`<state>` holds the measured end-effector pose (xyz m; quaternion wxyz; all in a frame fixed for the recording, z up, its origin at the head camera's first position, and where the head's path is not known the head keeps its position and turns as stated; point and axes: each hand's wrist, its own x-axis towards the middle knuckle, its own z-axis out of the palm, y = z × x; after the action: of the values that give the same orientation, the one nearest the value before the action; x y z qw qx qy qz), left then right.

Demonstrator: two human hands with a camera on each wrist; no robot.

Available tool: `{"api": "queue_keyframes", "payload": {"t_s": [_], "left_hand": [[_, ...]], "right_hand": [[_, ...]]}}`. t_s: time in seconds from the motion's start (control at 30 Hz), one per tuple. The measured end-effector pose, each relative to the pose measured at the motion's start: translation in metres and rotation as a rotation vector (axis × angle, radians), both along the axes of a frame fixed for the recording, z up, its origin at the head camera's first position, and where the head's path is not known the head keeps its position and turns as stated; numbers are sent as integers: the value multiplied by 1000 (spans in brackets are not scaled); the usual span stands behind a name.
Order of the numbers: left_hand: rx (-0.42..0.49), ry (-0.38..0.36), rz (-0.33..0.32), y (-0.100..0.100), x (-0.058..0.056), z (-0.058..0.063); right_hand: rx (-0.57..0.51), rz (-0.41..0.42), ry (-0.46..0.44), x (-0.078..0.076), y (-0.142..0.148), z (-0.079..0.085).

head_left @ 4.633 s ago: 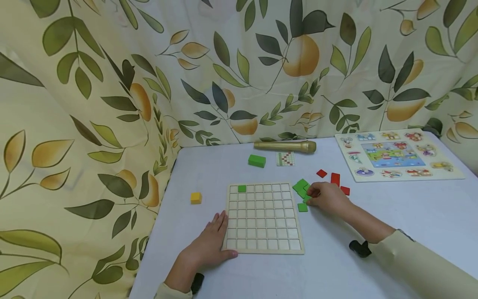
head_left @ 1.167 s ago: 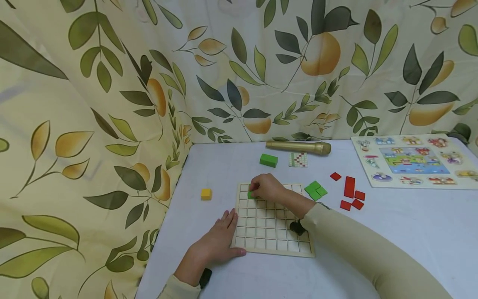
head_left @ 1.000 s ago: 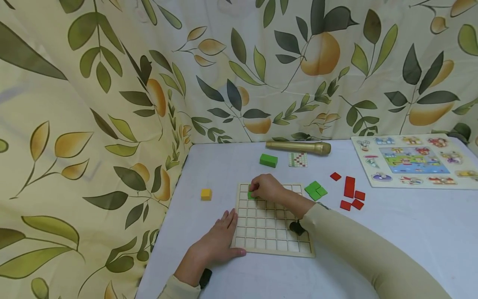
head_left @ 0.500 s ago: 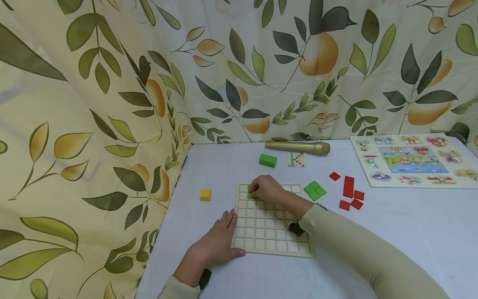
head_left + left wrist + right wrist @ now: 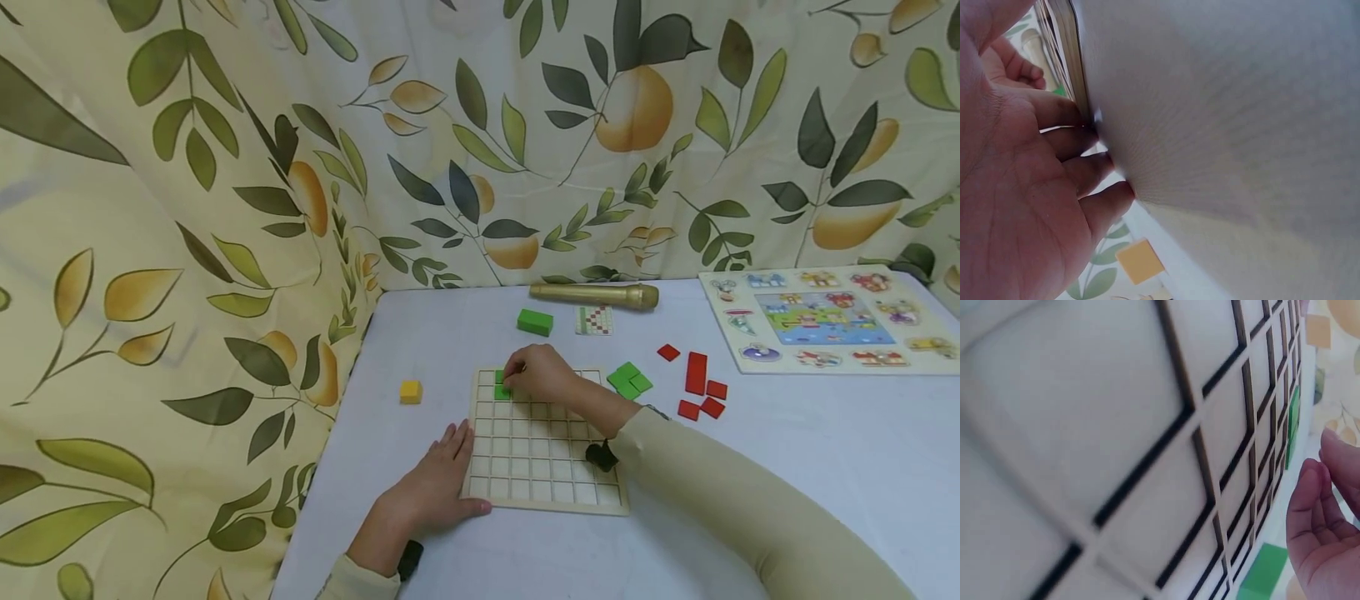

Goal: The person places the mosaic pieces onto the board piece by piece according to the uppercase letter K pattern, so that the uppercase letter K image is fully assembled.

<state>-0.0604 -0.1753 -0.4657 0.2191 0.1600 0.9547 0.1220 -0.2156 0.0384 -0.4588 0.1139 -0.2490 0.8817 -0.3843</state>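
Note:
My left hand (image 5: 431,485) rests flat with straight fingers against the left edge of a pale grid board (image 5: 534,467); its thumb lies by the near edge. Two green square tiles (image 5: 502,392) sit one below the other in the board's far left cells, partly covered by my right fingers. Just above them hovers my right hand (image 5: 543,375), fingers loosely bent. In the right wrist view, nothing shows between thumb and fingertips, and the green tiles (image 5: 1293,425) lie apart from them. To the right of the board lie several loose green tiles (image 5: 630,380).
Red tiles (image 5: 696,373) lie farther right. Behind the board are a green block (image 5: 535,322), a patterned card (image 5: 594,321) and a gold microphone-shaped object (image 5: 596,295). A yellow block (image 5: 410,392) stands left, a picture puzzle board (image 5: 825,321) far right.
My right hand carried a green tile from the loose pile into the cell below the first one. It has now let go and lifted slightly. My left hand stays at the board's edge.

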Motion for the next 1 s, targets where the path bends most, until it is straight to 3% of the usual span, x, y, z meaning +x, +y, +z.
{"api": "queue_keyframes", "payload": {"t_s": [0.27, 0.67, 1.0], "left_hand": [[-13, -1, 4, 1, 0, 1], [-17, -1, 6, 1, -1, -1], [-10, 3, 4, 1, 0, -2]], "right_hand": [[-3, -23, -21, -1, 23, 6], [8, -110, 30, 1, 73, 11], [93, -173, -38, 13, 114, 10]]}}
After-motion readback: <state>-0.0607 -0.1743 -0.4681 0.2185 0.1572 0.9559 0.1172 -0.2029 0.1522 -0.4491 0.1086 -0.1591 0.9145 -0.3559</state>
